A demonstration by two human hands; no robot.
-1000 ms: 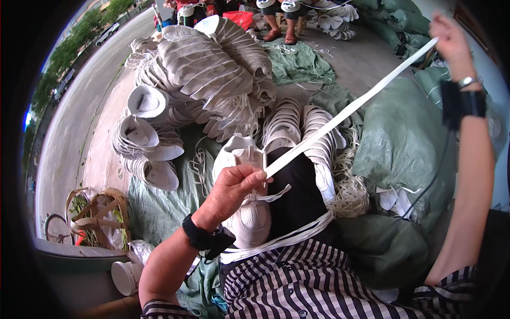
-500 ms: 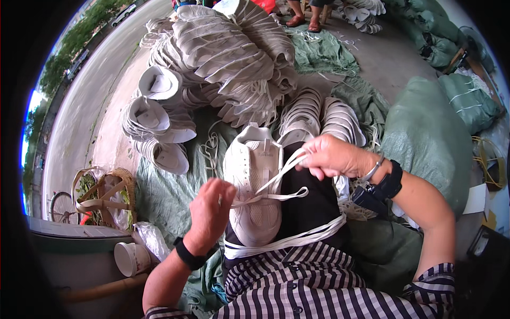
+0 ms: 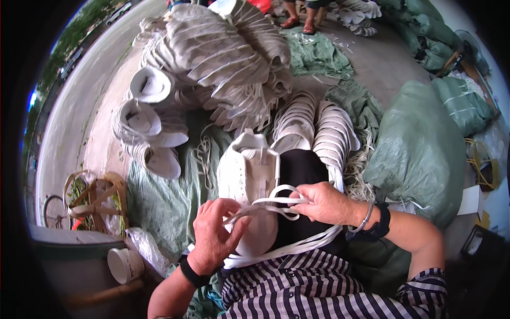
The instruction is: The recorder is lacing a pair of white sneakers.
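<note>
A white shoe upper (image 3: 234, 173) lies on my lap, its toe end toward me and its collar pointing away. White shoelace (image 3: 287, 187) crosses over its lower part in loops. My right hand (image 3: 326, 203), to the right of the upper, pinches the looped lace between thumb and fingers. At the toe's left side, my left hand (image 3: 217, 229) has thumb and fingers closed around the lace. A bundle of more white laces (image 3: 303, 243) lies across my black-clad thigh, just in front of my striped shirt.
Stacked white shoe uppers (image 3: 218, 53) make a tall heap ahead; more nested rows (image 3: 334, 133) stand beyond my lap. A full green sack (image 3: 417, 149) sits at the right. At the left are a wicker basket (image 3: 98, 204) and a white bucket (image 3: 125, 266). Another person's feet (image 3: 309, 26) show far ahead.
My right hand has come down and nearer, and its lace has gone from a taut strand to a loop. My left hand has moved onto the lace at the toe.
</note>
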